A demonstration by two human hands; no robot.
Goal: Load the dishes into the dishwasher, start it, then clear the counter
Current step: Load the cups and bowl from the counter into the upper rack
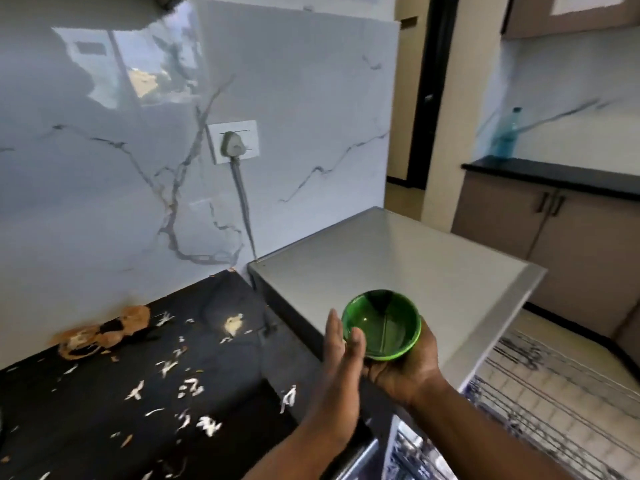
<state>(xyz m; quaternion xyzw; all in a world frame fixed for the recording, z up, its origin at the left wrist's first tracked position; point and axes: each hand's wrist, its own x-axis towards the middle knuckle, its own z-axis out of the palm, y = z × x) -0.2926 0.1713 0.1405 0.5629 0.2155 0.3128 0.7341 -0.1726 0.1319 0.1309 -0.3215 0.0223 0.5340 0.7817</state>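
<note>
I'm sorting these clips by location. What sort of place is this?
Most likely a home kitchen: a black counter strewn with food scraps, a pulled-out dishwasher rack at lower right, and a marble-look backsplash with a wall socket. The right hand holds a green bowl.

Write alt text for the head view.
A right hand cups a green bowl from below, the open left hand against its side, above a black counter strewn with peelings; a dishwasher rack shows lower right.
</note>
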